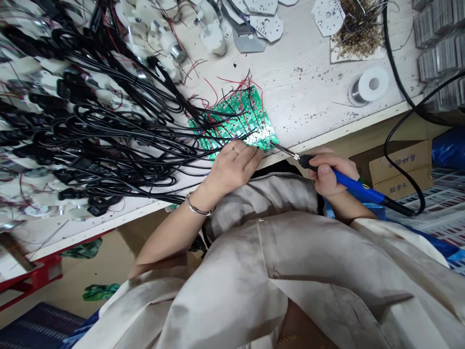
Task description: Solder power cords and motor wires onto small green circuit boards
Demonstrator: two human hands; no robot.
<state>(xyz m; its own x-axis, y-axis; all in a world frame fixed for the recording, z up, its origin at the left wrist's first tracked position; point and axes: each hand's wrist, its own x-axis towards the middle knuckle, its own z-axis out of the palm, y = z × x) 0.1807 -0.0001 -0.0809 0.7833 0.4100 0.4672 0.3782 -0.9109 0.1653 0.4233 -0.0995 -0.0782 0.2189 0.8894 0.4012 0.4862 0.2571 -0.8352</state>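
My right hand (332, 172) is closed around the blue handle of a soldering iron (358, 186). The iron's tip meets, or nearly meets, the near right corner of a green circuit board panel (250, 114). Red and black wires stand up from the panel, and a bundle of black cables (145, 126) runs onto it from the left. My left hand (236, 165) rests at the panel's near edge with fingers curled and pressed together. Whatever its fingertips pinch is hidden beneath the hand.
A solder spool (370, 86) stands on the right of the table. Behind it lies a dirty tip-cleaning pad (359, 34). White octagonal boards (267, 26) lie at the back, and white motor units (214, 36) crowd the left. The iron's black cord (394, 165) loops at right.
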